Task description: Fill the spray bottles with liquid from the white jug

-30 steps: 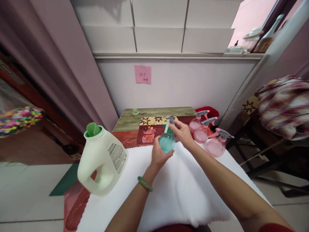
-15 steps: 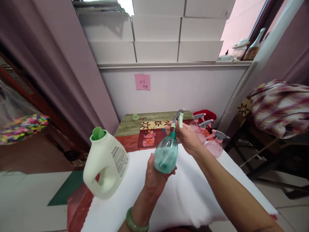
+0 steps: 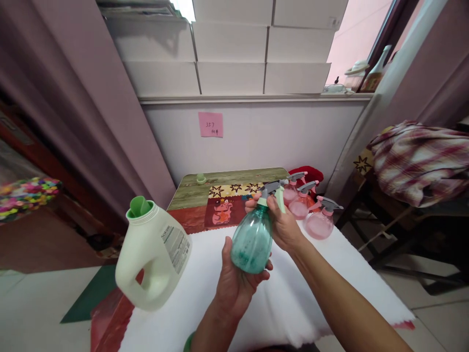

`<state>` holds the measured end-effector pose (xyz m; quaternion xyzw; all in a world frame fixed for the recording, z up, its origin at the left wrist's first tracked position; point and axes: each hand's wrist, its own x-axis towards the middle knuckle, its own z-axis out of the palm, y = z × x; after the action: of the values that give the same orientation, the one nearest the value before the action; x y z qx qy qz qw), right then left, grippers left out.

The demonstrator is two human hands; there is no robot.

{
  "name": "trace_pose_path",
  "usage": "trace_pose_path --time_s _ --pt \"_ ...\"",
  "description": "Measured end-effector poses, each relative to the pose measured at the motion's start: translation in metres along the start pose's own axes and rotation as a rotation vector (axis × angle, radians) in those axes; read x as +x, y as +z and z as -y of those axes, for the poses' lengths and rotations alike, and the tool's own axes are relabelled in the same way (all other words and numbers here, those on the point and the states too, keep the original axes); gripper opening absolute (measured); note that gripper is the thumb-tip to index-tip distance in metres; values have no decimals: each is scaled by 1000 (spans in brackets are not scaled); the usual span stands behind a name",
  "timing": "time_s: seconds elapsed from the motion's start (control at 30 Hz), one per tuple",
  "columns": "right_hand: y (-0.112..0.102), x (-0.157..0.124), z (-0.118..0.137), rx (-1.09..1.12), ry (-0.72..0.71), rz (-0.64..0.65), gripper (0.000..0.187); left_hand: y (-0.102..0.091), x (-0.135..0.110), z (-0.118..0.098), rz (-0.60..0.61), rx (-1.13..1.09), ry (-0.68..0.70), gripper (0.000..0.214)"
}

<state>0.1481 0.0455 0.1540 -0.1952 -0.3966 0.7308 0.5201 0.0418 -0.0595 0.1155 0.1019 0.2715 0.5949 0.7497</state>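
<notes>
A clear green spray bottle, partly filled with liquid, is held tilted over the white cloth. My left hand cups its base from below, thumb along the side. At the neck, the fingers of my right hand close around the pale green collar of the grey spray head, which sits on the bottle's mouth. Several pink spray bottles with grey heads stand beyond my right hand, the nearest pink spray bottle on the cloth. To the left is a large pale green detergent jug, uncapped, with a green spout inside.
The white cloth covers most of the table. A small green cap lies on the wooden back part. White boxes are stacked on the ledge behind. At right, a plaid cloth rests on dark furniture.
The spray head has come down onto the bottle's neck, where before its stem showed above the mouth. My right hand has closed around the collar. The view has shifted slightly.
</notes>
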Motion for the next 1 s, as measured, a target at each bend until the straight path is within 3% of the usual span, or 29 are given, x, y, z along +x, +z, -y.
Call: trace_pose_path --time_s 0.23,0.47,0.57,0.7,0.8,0.93,1.0 --pt "-3 -7 -1 24 -25 -6 40 13 -9 -2 -50 19 -33 68" --pt "-5 -11 -4 -1 -66 5 37 18 -15 3 -220 252 283 54" --pt "-5 -12 -8 -3 -86 -10 35 10 -13 8 -278 486 538 52" --pt "0 -15 -13 16 -90 -67 31 -14 -1 9 -339 1087 1219 70" --pt "7 -20 -17 19 -82 -90 34 -34 11 7 -277 1451 1641 72" --pt "18 -25 -22 38 -101 -113 33 -46 16 9 -226 1462 1830 93" --pt "21 -26 -23 63 -121 -129 32 -40 12 13 -183 1368 1774 108"
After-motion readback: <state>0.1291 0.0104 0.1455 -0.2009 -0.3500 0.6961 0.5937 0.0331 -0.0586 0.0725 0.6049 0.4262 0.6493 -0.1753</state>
